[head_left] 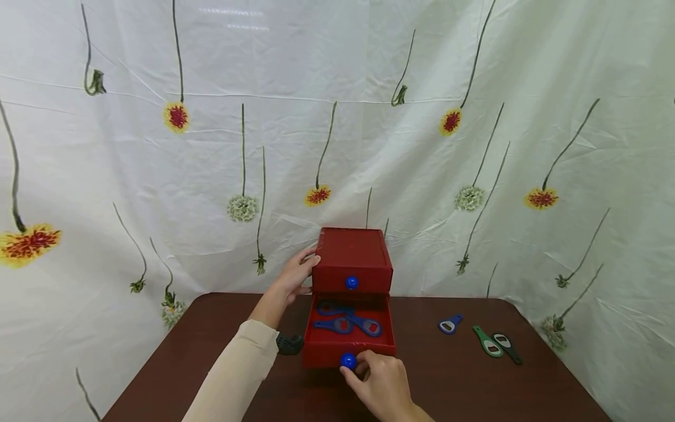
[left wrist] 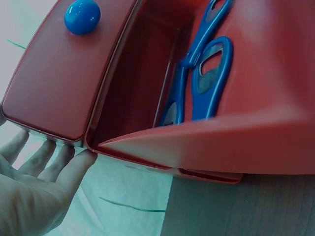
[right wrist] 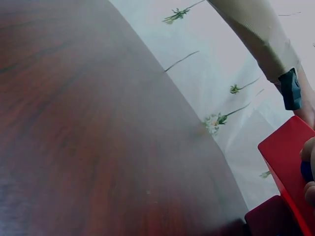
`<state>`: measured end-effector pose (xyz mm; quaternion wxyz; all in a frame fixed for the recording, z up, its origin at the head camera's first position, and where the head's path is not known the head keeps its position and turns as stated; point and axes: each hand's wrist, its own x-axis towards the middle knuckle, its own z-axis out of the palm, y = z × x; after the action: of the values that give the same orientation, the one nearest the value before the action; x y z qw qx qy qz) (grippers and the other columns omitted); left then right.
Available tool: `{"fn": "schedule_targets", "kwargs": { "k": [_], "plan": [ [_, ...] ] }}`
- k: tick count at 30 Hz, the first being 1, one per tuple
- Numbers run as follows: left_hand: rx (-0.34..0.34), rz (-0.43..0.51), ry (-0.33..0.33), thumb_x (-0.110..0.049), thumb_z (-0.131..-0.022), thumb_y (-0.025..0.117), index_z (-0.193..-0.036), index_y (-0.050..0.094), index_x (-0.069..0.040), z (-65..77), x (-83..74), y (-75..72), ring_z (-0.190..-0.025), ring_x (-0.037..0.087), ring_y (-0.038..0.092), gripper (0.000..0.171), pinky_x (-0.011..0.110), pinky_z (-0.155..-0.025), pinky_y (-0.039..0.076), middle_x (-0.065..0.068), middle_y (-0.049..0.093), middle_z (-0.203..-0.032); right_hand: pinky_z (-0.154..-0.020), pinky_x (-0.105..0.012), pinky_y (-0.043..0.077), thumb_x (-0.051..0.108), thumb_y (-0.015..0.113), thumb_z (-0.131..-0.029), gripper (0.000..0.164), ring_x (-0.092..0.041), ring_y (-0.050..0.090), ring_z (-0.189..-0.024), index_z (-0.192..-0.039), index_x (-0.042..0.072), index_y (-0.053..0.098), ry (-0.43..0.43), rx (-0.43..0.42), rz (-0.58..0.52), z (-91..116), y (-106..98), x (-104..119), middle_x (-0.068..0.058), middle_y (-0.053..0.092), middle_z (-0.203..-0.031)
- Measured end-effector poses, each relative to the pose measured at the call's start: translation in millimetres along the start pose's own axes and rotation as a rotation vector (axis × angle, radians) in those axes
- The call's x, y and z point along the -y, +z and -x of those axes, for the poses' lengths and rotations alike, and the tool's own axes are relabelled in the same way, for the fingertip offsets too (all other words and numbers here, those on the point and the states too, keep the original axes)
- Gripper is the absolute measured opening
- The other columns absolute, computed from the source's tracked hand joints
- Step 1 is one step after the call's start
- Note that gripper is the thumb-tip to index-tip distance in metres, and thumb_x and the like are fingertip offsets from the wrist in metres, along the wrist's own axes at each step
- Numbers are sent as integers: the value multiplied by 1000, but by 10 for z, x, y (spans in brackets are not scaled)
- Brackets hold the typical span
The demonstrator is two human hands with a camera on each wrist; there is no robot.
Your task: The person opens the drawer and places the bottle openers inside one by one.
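Note:
A small red drawer cabinet (head_left: 354, 249) stands on the table, its lower drawer (head_left: 321, 354) pulled out. Inside that drawer lie blue bottle openers (head_left: 366, 325), which also show in the left wrist view. My right hand (head_left: 384, 384) pinches the blue knob (head_left: 348, 360) on the drawer front between thumb and fingers. At the right edge of the right wrist view, only a few fingertips (right wrist: 309, 152) show at this knob. My left hand (head_left: 295, 275) touches the cabinet's left side with its fingers extended. The upper drawer (left wrist: 54, 73) is closed.
On the table (head_left: 422, 375) to the right lie a blue bottle opener (head_left: 450, 324), a green one (head_left: 487, 341) and a black one (head_left: 507, 349). A flowered white cloth (head_left: 369, 70) hangs behind the table. A dark device (head_left: 290, 344) is at my left wrist.

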<state>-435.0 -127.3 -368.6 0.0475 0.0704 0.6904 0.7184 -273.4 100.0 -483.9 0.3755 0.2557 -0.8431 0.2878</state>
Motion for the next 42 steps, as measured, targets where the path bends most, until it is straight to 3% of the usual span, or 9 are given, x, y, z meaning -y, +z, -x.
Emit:
{"fn": "schedule_targets", "kwargs": {
  "k": [5, 22, 31, 42],
  "plan": [
    [-3, -2, 4, -30, -110, 55, -160, 37, -18, -4, 7, -2, -141, 38, 45, 55, 66, -98, 47, 16, 41, -156, -51, -13, 44, 28, 92, -77, 26, 15, 48, -53, -75, 16, 69, 2, -35, -1, -86, 56, -54, 15, 66, -65],
    [-17, -21, 12, -32, -109, 55, -159, 41, -20, -5, 16, -1, -140, 37, 46, 53, 66, -96, 48, 15, 42, -157, -51, -20, 47, 30, 91, -80, 25, 11, 48, -52, -79, 13, 72, 123, -22, -23, -234, 154, -156, 12, 67, -64],
    [-16, -38, 8, -33, -109, 55, -160, 40, -21, -5, -2, 32, -143, 38, 41, 54, 66, -99, 46, 14, 39, -159, -50, -22, 47, 29, 92, -78, 25, 9, 48, -51, -79, 12, 73, 134, -55, -2, -318, 156, -209, 11, 66, -63],
    [-23, -51, 2, -33, -109, 55, -159, 41, -22, 8, 3, -2, -145, 38, 39, 53, 71, -99, 43, 13, 38, -160, -50, -22, 47, 29, 90, -81, 26, 5, 52, -52, -79, 10, 73, 117, -28, 11, -383, 226, -263, 10, 66, -64]
  ]
}}
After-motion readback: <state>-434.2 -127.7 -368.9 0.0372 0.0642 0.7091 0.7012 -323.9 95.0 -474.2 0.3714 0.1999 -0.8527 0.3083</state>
